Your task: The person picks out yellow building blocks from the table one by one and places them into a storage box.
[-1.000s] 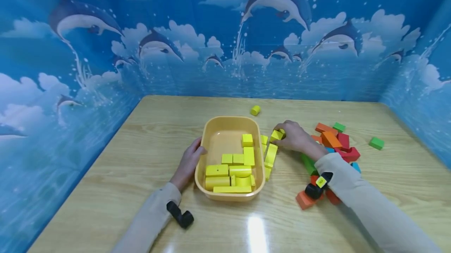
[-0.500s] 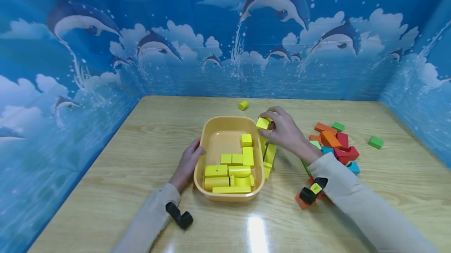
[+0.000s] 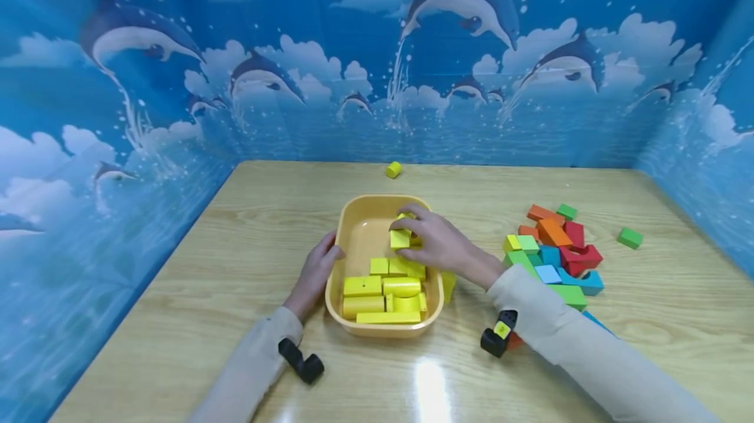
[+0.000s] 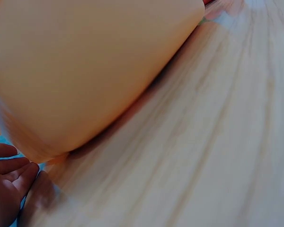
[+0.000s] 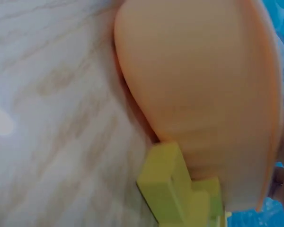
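Currently, a person's right hand (image 3: 432, 239) pinches a bright yellow cube-like block (image 3: 400, 239) between thumb and fingers. The block sits at the fingertips, to the left of the palm, over the far right part of a tan, rounded rectangular plastic tray (image 3: 365, 233). More yellow shows among the fingers; whether that is a second held piece cannot be told, nor whether the block touches the tray floor.

The left hand (image 3: 312, 274) grasps the tray's left side, thumb on the rim. In the tray's near half, yellow pieces lie close together, including a smooth yellow cylinder (image 3: 402, 287) and, nearest, a long flat yellow bar (image 3: 388, 317). Just outside the tray's right wall, yellow blocks (image 5: 165, 182) rest on the pale wood-grained table (image 3: 235, 279).

A short yellow cylinder (image 3: 393, 169) lies beyond the tray, near the table's far edge. To the right is a jumbled pile of red, orange, green and blue blocks (image 3: 552, 233), with one green block (image 3: 630, 238) apart. Behind hangs a blue dolphin-print backdrop (image 3: 377, 69).
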Available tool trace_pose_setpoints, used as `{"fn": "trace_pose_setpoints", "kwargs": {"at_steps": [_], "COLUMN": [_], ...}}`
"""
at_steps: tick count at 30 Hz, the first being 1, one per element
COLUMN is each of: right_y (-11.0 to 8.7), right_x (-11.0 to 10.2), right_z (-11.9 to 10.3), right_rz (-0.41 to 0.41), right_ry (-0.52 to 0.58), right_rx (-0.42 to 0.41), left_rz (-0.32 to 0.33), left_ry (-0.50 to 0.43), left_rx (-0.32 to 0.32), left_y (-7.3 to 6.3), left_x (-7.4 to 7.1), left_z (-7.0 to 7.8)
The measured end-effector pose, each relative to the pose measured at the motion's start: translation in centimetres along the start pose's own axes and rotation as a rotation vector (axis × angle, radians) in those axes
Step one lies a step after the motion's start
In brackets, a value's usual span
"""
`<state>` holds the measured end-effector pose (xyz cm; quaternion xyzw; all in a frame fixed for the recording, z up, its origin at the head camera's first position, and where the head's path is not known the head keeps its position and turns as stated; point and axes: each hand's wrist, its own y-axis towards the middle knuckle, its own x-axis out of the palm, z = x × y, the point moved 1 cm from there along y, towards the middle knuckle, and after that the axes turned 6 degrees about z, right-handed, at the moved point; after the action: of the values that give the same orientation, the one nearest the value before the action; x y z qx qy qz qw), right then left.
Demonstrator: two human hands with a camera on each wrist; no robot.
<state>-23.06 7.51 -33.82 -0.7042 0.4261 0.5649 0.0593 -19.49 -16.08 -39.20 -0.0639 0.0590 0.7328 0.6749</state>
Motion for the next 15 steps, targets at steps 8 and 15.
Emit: {"fn": "trace_pose_setpoints", "kwargs": {"at_steps": [8,15], "right_y": [1.0,1.3], "right_x": [1.4,1.8], "right_z": [-0.5,-0.8], "right_rz": [-0.089,-0.112], "right_ry": [-0.021,-0.021], "right_rx": [-0.049,-0.02], "left_rz": [-0.004,0.007], "left_ry": [-0.031,-0.006], "left_rx": [0.001,-0.012], "left_y": [-0.1,-0.1], "left_x": [0.2,0.1], "left_z": [0.0,0.1]}}
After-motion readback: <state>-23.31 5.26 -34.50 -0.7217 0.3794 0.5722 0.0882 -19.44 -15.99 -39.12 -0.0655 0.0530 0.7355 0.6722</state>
